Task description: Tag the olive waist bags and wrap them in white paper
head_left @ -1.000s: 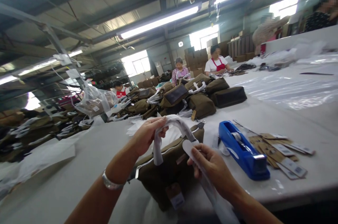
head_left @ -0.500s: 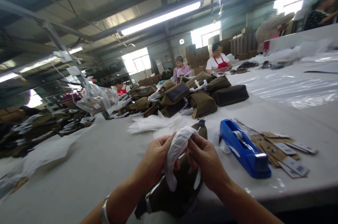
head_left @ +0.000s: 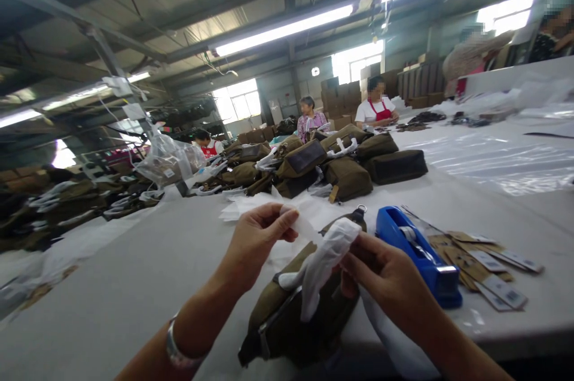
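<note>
An olive-green bag (head_left: pixel 296 315) with a zipper and a metal ring lies at the table's front edge. Above it, my right hand (head_left: pixel 376 261) pinches the end of a handle wrapped in white paper (head_left: pixel 327 258). My left hand (head_left: pixel 264 237) is raised to the left of the handle, apart from it, thumb and fingers pressed together at the edge of a thin white sheet (head_left: pixel 302 225). More white paper hangs below my right wrist.
A blue tape dispenser (head_left: pixel 419 255) stands right of the bag, with brown and white tags (head_left: pixel 488 267) beyond it. Olive bags (head_left: pixel 350 177) are heaped behind white sheets (head_left: pixel 242 204). Several people work farther back; a metal post with plastic bags (head_left: pixel 168 159) stands left.
My left hand has come off the wrapped handle and moved left. My right hand has shifted right with the handle end. More of the bag shows, and the view has shifted slightly.
</note>
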Motion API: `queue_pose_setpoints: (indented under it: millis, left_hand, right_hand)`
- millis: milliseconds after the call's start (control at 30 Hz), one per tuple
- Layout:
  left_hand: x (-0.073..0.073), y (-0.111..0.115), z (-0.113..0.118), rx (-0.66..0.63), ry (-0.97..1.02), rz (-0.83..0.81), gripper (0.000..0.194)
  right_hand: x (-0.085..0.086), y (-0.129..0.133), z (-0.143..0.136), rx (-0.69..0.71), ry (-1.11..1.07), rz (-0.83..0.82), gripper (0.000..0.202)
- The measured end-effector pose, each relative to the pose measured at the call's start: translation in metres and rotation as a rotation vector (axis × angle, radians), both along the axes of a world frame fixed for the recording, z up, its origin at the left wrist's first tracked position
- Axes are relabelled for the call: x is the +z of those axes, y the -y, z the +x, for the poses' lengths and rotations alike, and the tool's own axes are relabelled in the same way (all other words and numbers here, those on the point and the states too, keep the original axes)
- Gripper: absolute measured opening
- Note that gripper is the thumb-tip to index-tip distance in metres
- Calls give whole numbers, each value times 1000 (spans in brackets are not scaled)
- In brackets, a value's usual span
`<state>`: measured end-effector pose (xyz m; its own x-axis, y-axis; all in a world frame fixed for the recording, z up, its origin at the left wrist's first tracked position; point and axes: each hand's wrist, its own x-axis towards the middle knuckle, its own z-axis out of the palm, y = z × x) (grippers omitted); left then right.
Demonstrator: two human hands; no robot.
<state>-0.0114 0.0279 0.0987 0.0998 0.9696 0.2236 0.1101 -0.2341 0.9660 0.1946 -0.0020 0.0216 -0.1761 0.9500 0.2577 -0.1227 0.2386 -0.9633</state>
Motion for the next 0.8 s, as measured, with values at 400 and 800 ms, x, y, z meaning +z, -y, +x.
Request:
queue_pose_setpoints:
  millis: [400, 800]
  left_hand:
    - [6, 14, 24, -92, -42, 81, 21]
    - [16, 17, 33, -60, -43, 213, 20]
  right_hand:
    - [1, 26, 11, -163, -353, -81, 31]
    - [32, 8, 18, 33, -189, 35, 37]
